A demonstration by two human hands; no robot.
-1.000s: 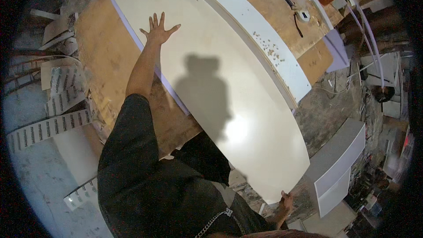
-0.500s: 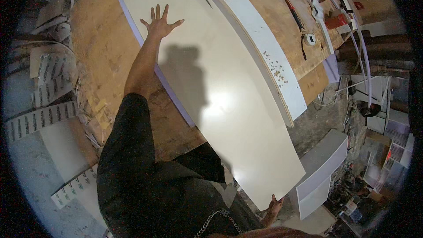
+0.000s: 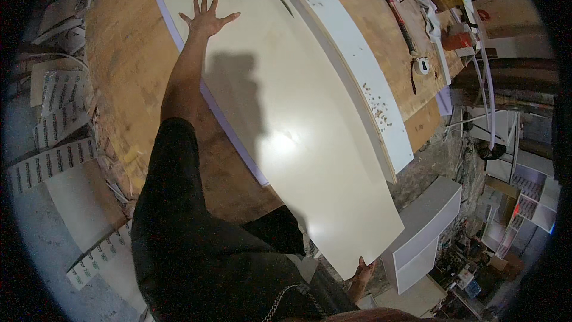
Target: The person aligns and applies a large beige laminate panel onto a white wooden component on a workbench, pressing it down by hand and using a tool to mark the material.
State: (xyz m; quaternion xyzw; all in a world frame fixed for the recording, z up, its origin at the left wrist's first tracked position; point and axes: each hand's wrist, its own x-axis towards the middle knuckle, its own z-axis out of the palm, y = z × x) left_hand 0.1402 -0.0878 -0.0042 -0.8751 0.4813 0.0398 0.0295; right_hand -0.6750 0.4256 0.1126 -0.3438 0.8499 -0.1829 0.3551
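A long, glossy off-white panel [image 3: 310,143] lies across the worktable, its near end jutting past the table edge. My left hand [image 3: 206,22] rests flat on its far part, fingers spread. At the near end, my right hand [image 3: 361,271] grips the panel's corner; some of its fingers are hidden. A thin lilac-edged board [image 3: 229,133] shows from beneath the panel's left side. Along the right side runs a narrower white board [image 3: 357,53], with small brown bits scattered on it.
Farther right on the brown wooden tabletop [image 3: 122,53] lie a hammer [image 3: 398,21] and a white tape measure [image 3: 421,65]. A white open box unit [image 3: 420,235] stands on the floor beyond the panel's near end. Printed sheets and offcuts [image 3: 53,164] cover the floor at left.
The off-white panel has slid slightly away and to the left over the table, both hands moving with it. My left hand stays spread on it. The whole view has shifted a little.
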